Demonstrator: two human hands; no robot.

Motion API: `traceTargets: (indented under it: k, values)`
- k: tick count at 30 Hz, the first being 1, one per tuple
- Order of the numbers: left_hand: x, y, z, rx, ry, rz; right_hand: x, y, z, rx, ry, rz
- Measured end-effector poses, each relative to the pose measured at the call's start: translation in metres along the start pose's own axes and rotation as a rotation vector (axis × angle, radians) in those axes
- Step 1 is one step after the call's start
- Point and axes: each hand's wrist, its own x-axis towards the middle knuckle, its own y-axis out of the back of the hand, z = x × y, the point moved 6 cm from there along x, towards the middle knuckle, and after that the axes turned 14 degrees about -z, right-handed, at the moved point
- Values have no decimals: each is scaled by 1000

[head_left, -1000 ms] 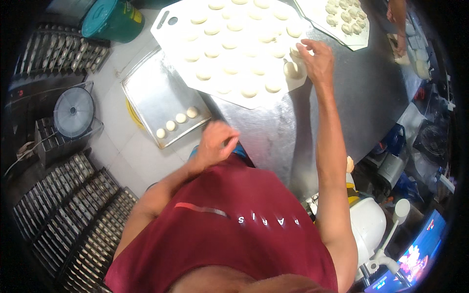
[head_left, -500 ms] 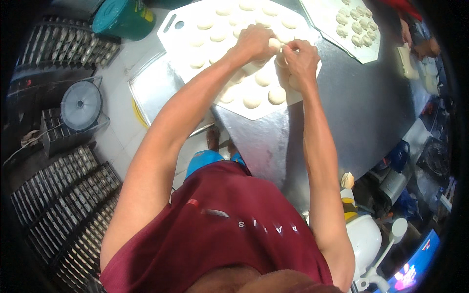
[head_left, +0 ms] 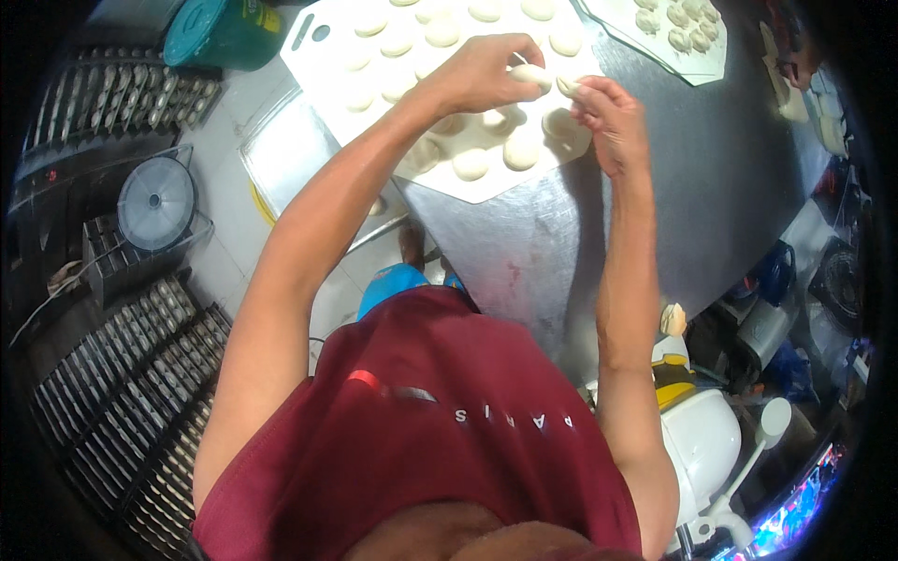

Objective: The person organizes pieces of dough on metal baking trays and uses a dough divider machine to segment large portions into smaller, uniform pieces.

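My left hand (head_left: 486,77) is closed around a pale dough ball (head_left: 531,79), held just above the white board (head_left: 323,73). Thumb and fingers of my right hand (head_left: 617,117) pinch a small piece of dough (head_left: 568,86), with a narrow gap between it and the ball. Rows of round dough balls lie on the board below, among them one near the front edge (head_left: 521,152). My left hand and forearm hide some of these.
The board rests on a steel table (head_left: 711,178). At the far right, a second board (head_left: 687,67) carries pleated dough pieces, near a co-worker's hand (head_left: 803,73). A teal bucket (head_left: 220,37), a metal tray (head_left: 285,140) and dark slotted racks (head_left: 131,393) stand left.
My hands have moved apart, the right one shifting right and slightly toward me. Dough that met between both hands now shows as two separate pieces. The board sits higher in view.
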Motion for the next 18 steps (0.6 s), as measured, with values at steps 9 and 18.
traceTargets:
  k: [9, 18]
  values:
    - [-109, -39, -22, -822, 283, 67, -68, 210, -70, -1388, -65, 742]
    - [-143, -61, 2, -39, 313, 156, -31, -1, 15, -1127, -77, 168]
